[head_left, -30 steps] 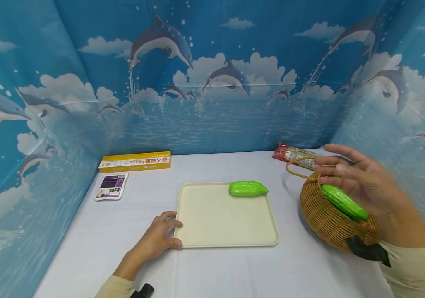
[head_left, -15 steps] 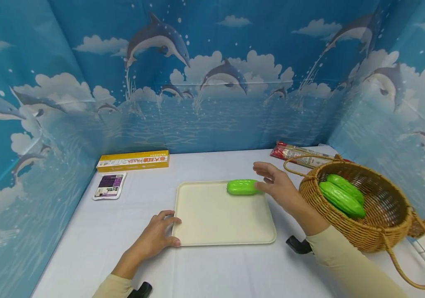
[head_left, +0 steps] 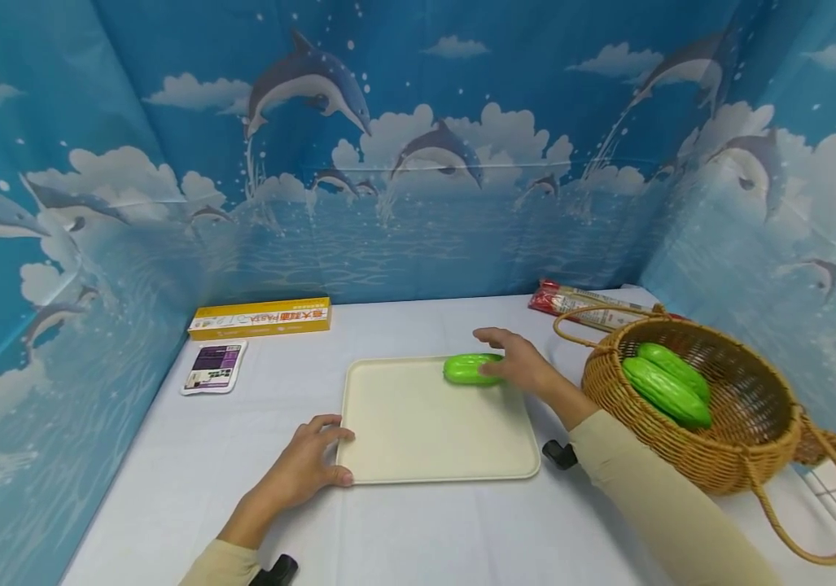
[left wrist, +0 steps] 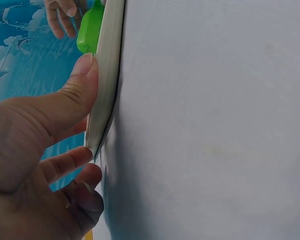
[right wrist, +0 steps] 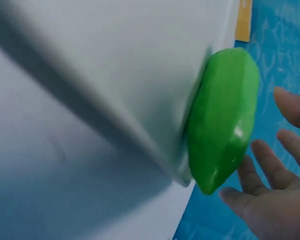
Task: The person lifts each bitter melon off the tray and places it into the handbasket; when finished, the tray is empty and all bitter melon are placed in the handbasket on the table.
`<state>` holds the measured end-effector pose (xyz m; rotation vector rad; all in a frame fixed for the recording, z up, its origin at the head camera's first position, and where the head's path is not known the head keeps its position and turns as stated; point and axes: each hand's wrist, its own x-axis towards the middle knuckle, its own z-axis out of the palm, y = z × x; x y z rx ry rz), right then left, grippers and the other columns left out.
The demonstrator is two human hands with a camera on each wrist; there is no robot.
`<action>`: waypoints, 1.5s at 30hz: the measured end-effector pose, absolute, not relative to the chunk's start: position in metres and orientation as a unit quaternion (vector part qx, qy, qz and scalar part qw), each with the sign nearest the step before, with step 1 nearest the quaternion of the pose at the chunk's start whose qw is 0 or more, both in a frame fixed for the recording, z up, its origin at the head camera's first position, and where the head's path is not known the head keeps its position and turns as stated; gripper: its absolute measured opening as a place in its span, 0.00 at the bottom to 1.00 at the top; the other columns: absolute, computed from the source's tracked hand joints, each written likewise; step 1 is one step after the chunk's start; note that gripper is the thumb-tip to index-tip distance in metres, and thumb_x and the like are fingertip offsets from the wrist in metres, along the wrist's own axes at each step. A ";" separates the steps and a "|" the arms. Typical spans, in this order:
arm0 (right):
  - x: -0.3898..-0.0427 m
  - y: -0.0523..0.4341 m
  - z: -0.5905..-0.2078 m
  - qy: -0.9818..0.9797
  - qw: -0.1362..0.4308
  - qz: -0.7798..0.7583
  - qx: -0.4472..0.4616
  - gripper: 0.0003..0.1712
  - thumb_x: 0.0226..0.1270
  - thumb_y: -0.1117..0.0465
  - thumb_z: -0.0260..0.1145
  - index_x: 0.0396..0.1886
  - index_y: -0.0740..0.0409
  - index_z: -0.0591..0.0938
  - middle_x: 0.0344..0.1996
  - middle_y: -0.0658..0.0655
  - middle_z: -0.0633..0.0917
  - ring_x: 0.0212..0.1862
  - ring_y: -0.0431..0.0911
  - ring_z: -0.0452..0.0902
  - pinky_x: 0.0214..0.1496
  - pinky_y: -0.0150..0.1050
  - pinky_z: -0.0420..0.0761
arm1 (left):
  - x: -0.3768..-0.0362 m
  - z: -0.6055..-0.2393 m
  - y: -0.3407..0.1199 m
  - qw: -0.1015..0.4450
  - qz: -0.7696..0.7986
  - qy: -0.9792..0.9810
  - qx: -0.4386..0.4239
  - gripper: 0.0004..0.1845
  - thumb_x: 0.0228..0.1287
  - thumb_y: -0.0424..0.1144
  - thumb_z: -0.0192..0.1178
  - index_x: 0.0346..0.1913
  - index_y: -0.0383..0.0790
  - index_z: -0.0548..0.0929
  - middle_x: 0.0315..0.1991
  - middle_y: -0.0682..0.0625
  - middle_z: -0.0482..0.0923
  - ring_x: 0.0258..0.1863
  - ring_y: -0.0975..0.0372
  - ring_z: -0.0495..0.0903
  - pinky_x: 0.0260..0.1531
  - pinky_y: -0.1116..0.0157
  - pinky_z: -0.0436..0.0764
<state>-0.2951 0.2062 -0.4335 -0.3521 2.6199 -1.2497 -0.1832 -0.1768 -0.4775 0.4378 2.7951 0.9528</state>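
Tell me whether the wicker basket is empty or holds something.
Not empty. In the head view the wicker basket holds two green vegetables lying side by side against its inner wall; the rest of its inside shows bare weave.

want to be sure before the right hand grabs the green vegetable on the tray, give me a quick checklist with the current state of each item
1. Green vegetable lies on the tray, near its far edge: ok.
2. Right hand is at the vegetable, fingers spread: ok.
3. Fingers closed round the vegetable: not ok; the right wrist view shows them open beside it.
4. Left hand steadies the tray, thumb on its near left rim: ok.
5. Basket upright, with room beside its two green vegetables: ok.
6. Path from tray to basket free of other things: ok.
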 end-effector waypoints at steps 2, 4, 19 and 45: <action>-0.297 0.206 -0.438 0.900 0.113 -0.403 -0.121 0.37 0.67 0.64 0.71 0.75 0.58 0.70 0.71 0.66 0.71 0.73 0.64 0.63 0.71 0.62 0.66 | -0.183 -0.478 -0.176 0.080 0.321 0.932 0.148 0.33 0.45 0.46 0.79 0.58 0.44 0.84 0.71 0.43 0.68 0.67 0.43 0.68 0.64 0.43 0.71; -0.298 0.207 -0.442 0.908 0.115 -0.383 -0.123 0.36 0.65 0.65 0.72 0.73 0.58 0.72 0.71 0.66 0.71 0.72 0.63 0.64 0.71 0.61 0.67 | -0.184 -0.479 -0.176 0.083 0.323 0.931 0.149 0.33 0.46 0.46 0.79 0.58 0.44 0.84 0.72 0.43 0.68 0.67 0.43 0.68 0.64 0.42 0.71; -0.302 0.207 -0.454 0.927 0.100 -0.334 -0.137 0.30 0.63 0.67 0.72 0.66 0.57 0.80 0.65 0.64 0.76 0.65 0.59 0.68 0.68 0.58 0.70 | -0.185 -0.482 -0.174 0.084 0.319 0.932 0.153 0.32 0.45 0.46 0.79 0.57 0.42 0.84 0.71 0.43 0.68 0.67 0.43 0.68 0.64 0.43 0.71; -0.274 0.197 -0.425 0.895 0.081 -0.416 -0.137 0.28 0.63 0.62 0.73 0.63 0.58 0.80 0.59 0.59 0.79 0.55 0.53 0.74 0.56 0.49 0.78 | -0.184 -0.482 -0.178 0.070 0.313 0.934 0.154 0.32 0.43 0.47 0.80 0.55 0.42 0.85 0.69 0.42 0.70 0.65 0.43 0.69 0.63 0.43 0.72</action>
